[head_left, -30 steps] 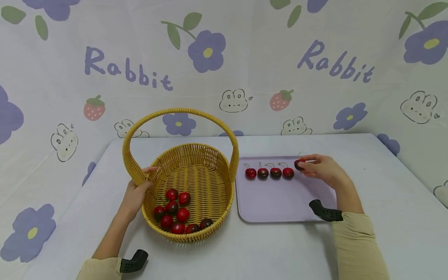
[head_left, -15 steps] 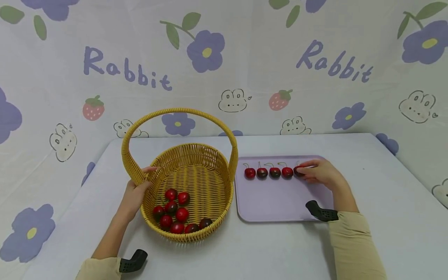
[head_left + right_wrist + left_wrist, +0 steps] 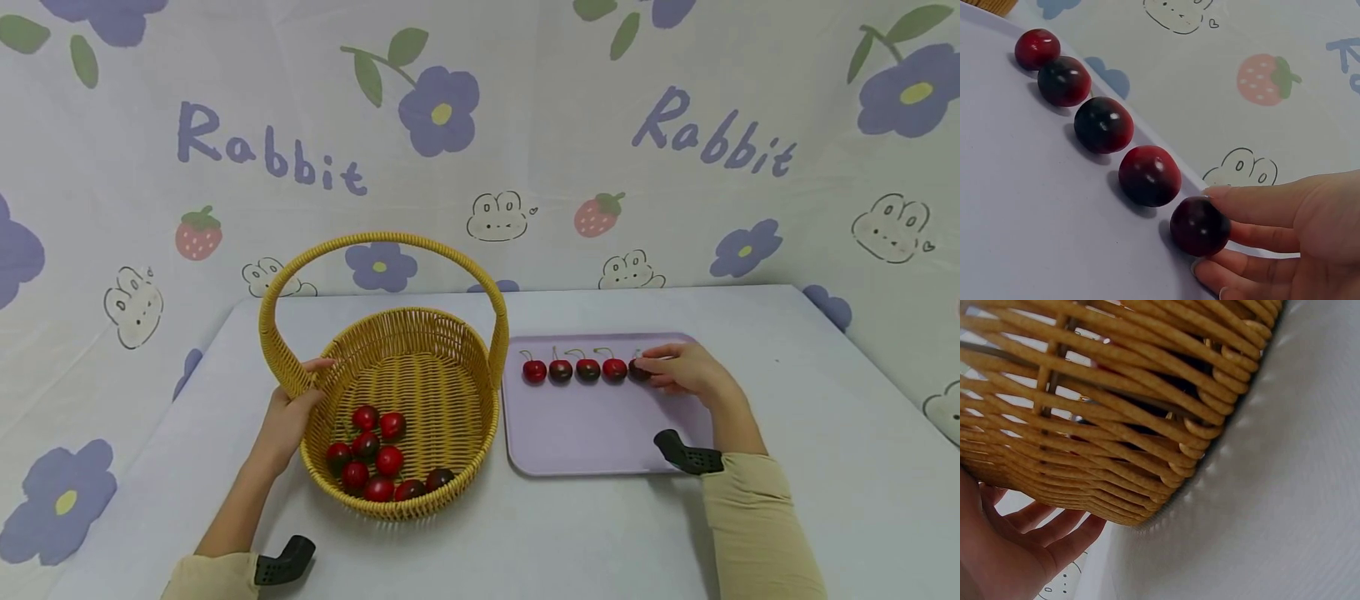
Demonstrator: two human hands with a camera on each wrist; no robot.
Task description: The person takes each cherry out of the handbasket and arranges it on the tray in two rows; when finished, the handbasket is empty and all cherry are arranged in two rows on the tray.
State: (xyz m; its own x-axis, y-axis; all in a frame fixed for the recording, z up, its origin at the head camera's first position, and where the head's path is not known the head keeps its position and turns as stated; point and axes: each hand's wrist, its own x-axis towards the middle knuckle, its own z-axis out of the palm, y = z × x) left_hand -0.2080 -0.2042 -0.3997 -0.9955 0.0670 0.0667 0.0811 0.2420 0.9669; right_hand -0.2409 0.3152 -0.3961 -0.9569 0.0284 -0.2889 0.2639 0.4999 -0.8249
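Observation:
My left hand (image 3: 287, 421) grips the left side of a yellow wicker basket (image 3: 442, 408), at the rim by the foot of its tall handle. In the left wrist view, the fingers (image 3: 1075, 540) curl round the woven wall. Several dark red cherries (image 3: 389, 460) lie in the near left part of the basket. My right hand (image 3: 693, 372) pinches a dark cherry (image 3: 1199, 226) between thumb and fingers, low over a lilac tray (image 3: 585, 433). That cherry sits at the right end of a row of stemmed cherries (image 3: 588, 370) along the tray's far side.
A white cloth covers the table (image 3: 570, 533). Behind it rises a backdrop (image 3: 517, 125) printed with flowers, rabbits and strawberries. The basket's right side stands close to the tray's left edge, and its handle (image 3: 386, 239) arches high above.
My right hand has brought the dark cherry down and slightly left, to the end of the row, and now stays there with it. The left hand and basket have kept their place.

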